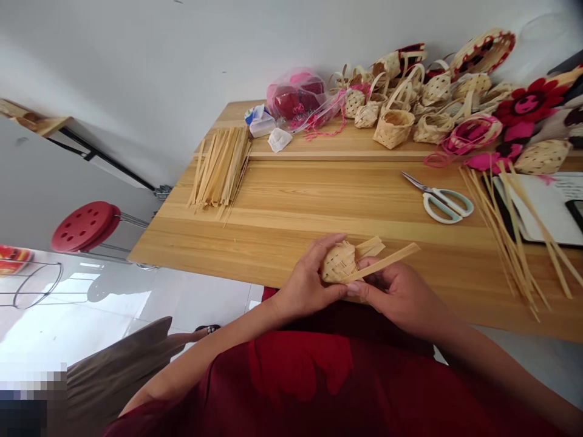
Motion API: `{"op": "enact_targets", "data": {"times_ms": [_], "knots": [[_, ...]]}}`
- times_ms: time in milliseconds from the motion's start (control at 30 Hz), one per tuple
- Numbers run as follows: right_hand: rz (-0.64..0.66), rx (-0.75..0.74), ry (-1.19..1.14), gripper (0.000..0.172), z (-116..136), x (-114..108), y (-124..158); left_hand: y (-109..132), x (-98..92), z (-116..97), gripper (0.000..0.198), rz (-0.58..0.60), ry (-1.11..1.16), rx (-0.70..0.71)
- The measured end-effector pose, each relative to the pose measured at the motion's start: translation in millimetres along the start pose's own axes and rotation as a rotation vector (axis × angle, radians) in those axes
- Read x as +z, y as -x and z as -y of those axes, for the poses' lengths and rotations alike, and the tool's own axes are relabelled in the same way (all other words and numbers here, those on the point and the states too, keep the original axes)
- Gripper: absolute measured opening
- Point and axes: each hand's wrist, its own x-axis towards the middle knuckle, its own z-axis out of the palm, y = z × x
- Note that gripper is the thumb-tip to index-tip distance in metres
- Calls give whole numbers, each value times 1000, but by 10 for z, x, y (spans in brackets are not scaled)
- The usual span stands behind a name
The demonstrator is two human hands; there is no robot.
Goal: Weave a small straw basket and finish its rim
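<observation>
While the left hand [310,276] grips the woven piece [339,264] just over the near edge of the tabletop [291,200], the right hand [401,297] pinches its right side, where strip ends stick out, and the thumbs meet below. Scissors [444,203] lie farther in, to the right. A bundle [221,167] of strips lies along the left edge; baskets [394,127] crowd the far edge towards the far right corner.
</observation>
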Motion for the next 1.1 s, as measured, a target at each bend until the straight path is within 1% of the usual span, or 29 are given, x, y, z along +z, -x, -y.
{"op": "enact_targets", "data": {"times_ms": [67, 167, 367, 467, 533, 600, 667, 733, 833, 933, 1000, 1067, 1100], "knots": [[25, 34, -38, 16, -6, -1, 5, 2, 0, 15, 79, -11, -18, -23], [31, 67, -60, 18, -42, -3, 5, 14, 1, 6, 71, -13, -13, -48], [-16, 62, -23, 21, -75, 3, -28, -9, 19, -9, 59, -52, 2, -11], [-66, 53, 41, 25, -72, -22, -35, -13, 19, 16, 64, -79, 25, -42], [-134, 49, 84, 28, -59, -49, -39, -9, 12, 26, 71, -83, 53, -94], [-172, 51, 81, 30, -35, -71, -49, -4, 5, 26, 78, -70, 81, -127], [-160, 68, 29, 35, -10, -82, -70, -1, 4, 23, 79, -49, 123, -141], [-118, 93, -24, 38, -4, -85, -97, 0, 12, 28, 74, -36, 194, -155], [-53, 122, -42, 39, -60, -89, -135, 3, 36, 53, 70, -44, 275, -165], [-43, 150, -47, 40, -140, -95, -160, -2, 52, 78, 68, -83, 189, -134], [-50, 129, -39, 39, -160, -98, -166, -15, 57, 91, 65, -111, 109, -109], [-99, 75, 11, 34, -144, -98, -156, -35, 61, 107, 66, -141, 73, -101], [-151, 43, 56, 30, -128, -96, -144, -46, 63, 117, 67, -159, 65, -102]]}}
